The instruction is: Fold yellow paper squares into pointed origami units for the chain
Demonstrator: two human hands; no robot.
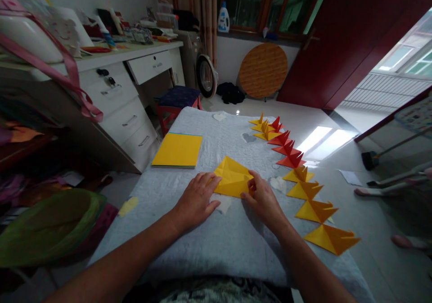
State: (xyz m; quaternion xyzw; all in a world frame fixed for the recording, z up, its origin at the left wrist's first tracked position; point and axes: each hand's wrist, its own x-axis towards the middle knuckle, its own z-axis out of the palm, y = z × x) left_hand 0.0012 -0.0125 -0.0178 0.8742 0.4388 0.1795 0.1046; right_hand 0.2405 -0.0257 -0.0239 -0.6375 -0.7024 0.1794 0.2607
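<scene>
A creased sheet of yellow origami paper lies on the cloth-covered table between my hands. My left hand rests over its left corner, fingers stretched out and thumb apart on the cloth. At the right corner, my right hand pinches the paper's edge between thumb and fingers. A stack of square paper, yellow on top, sits beyond my left hand. Along the table's right side runs a row of folded paper pieces with raised points: yellow ones nearer me, red ones farther off, and more yellow ones at the far end.
The table's pale grey cloth reaches up to my body. On the left stand a white desk and a green-rimmed bin. A stool is by the far left corner. Another person's legs show at right.
</scene>
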